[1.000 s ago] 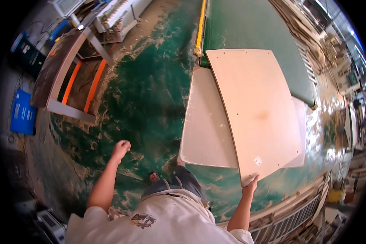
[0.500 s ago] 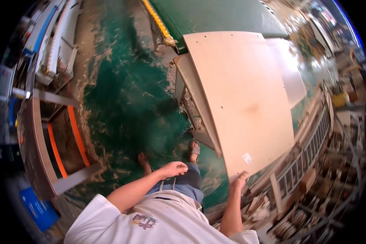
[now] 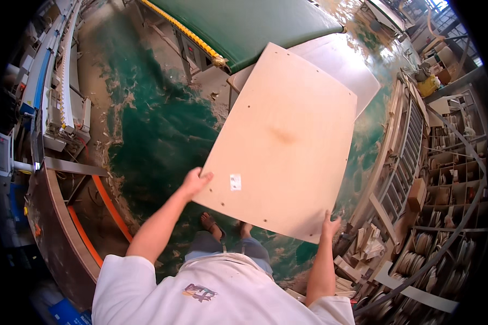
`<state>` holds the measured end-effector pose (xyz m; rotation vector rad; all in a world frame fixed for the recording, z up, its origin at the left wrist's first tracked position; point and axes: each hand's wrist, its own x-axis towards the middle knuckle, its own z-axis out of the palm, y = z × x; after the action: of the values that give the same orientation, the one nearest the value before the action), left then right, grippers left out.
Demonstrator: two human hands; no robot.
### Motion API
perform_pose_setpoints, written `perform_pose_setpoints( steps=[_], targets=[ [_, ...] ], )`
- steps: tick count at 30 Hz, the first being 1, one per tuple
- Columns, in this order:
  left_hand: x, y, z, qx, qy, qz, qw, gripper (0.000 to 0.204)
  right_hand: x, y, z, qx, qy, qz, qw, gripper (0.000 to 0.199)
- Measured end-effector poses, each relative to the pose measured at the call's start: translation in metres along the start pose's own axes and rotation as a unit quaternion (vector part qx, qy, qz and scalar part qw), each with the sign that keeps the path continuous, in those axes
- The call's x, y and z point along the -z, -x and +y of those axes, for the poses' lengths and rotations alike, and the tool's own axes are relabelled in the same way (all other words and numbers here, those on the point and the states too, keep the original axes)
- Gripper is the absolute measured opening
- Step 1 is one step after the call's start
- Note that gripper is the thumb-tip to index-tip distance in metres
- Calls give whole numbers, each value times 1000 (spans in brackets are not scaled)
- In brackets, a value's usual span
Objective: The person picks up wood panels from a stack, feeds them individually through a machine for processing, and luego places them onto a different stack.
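1. White cloth of the person's shirt [image 3: 157, 295] fills the lower edge, with a small printed emblem on the chest; beyond it are dark shorts [image 3: 203, 244] and two feet in sandals on the floor.
2. Left grip [image 3: 196, 183]: pinching the board's left edge near its lower left corner, thumb on the upper face and the other fingers mostly hidden.
3. Right grip [image 3: 331, 223]: against the board's edge by its lower right corner; I cannot tell whether its fingers close underneath.
4. Pale wooden board [image 3: 293, 162]: between the two hands, in front of the body and turned at a slant. Small dark holes run near its edges, a brownish smudge marks its middle, and a white label [image 3: 235, 182] lies toward the lower left.
5. Wood offcuts [image 3: 367, 242] lie in a heap to the right; a brown-sided frame [image 3: 51, 233] with orange bars [image 3: 111, 208] stands to the left.
6. Green floor [image 3: 157, 130], streaked with pale dust, spreads out beneath the board.
7. Pale, glossy desk [image 3: 358, 70]: partly covered from view by the board's far end; whether the two touch is unclear.
8. Green belt surface [image 3: 244, 27], bordered by a yellow strip [image 3: 184, 31] along its left, lies beyond the desk.
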<state>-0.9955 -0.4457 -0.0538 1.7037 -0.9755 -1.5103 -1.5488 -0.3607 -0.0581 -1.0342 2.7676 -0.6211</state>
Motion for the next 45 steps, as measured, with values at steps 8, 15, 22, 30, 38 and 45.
perform_pose_setpoints(
  steps=[8,15,22,30,38,45],
  targets=[
    [28,4,-26,-87,-66,396,912,65,-40,172,-60,-201,-310,-384,846,69],
    [7,40,-65,101,306,160,933,46,-17,150,-128,37,-117,-599,791,29],
    [161,-2,-51,81,194,133,969,44,-9,-168,-81,195,55,119,972,52],
    [236,17,-3,237,-69,347,905,69,-101,-160,-125,-122,-171,-241,948,75],
    [326,79,-35,189,15,458,869,70,-51,-98,-303,-41,-214,-186,958,67],
    [488,149,-82,146,152,522,827,74,-99,21,-546,123,-312,-294,895,77]
  ],
)
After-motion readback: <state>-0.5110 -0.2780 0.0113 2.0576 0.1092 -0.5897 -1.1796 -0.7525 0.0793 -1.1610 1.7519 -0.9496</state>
